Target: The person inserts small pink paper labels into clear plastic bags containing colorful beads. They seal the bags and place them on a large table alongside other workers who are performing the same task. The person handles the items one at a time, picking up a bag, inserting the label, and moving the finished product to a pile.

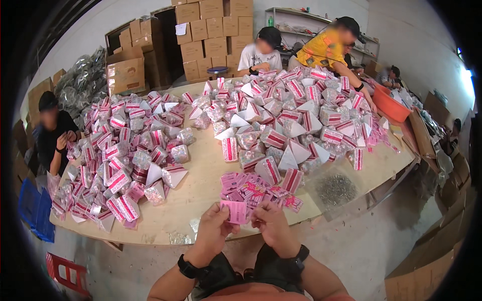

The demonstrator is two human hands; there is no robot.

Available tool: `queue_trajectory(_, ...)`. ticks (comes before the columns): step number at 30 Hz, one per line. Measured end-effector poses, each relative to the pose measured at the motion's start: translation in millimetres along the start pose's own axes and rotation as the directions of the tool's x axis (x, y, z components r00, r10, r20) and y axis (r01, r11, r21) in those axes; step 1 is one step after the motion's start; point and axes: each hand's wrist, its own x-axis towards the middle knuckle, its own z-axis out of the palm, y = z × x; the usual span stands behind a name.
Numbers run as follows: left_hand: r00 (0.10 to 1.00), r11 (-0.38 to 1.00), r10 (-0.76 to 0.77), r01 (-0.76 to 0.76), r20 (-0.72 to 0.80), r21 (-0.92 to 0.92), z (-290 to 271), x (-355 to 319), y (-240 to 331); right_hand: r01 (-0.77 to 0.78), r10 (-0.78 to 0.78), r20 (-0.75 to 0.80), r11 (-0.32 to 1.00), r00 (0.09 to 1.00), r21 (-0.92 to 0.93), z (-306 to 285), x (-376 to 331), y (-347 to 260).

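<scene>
Fingers [221,214] of the left hand [213,228] pinch a pink card [237,212] at its left side, the thumb laid over its face. The card is held up above the near edge of the table [203,163], in front of the wearer's body. Fingers of the right hand [273,226] are curled, the tips drawn together just beside the card's right edge; whether they grip anything small cannot be told. Each wrist carries a black band [190,266].

Directly beyond the hands, a loose spread of pink printed cards [251,188] lies overlapping on the tabletop. To its right, a clear bag [335,191] of small metallic pieces lies flat near the table edge; the exact kind of piece cannot be determined.

Two large heaps of clear packages with pink and white labels occupy the table: the left heap [125,155] and the right heap [281,120], with a strip of bare wood between them. An orange basin [394,104] sits at the far right.

Co-workers noted: a person in a yellow top [321,49] leaning over the right heap, a person in a white top [258,59] behind it, and a person in black [55,133] beside the left heap. A blue crate [36,210] and a red stool [68,273] stand at the left, stacked cartons [213,30] at the rear wall
</scene>
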Motion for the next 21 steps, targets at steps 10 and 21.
queue_trajectory(10,0.991,0.994,-0.092,0.097,-0.099,0.046,-11,-2,-12,0.017,-0.043,0.110,0.975,0.993,0.223,31,-4,-16)
queue_trajectory(21,0.752,0.301,0.587,-0.546,0.299,0.782,4,-18,7,0.051,-0.051,0.099,0.999,0.994,0.002,44,-7,-8)
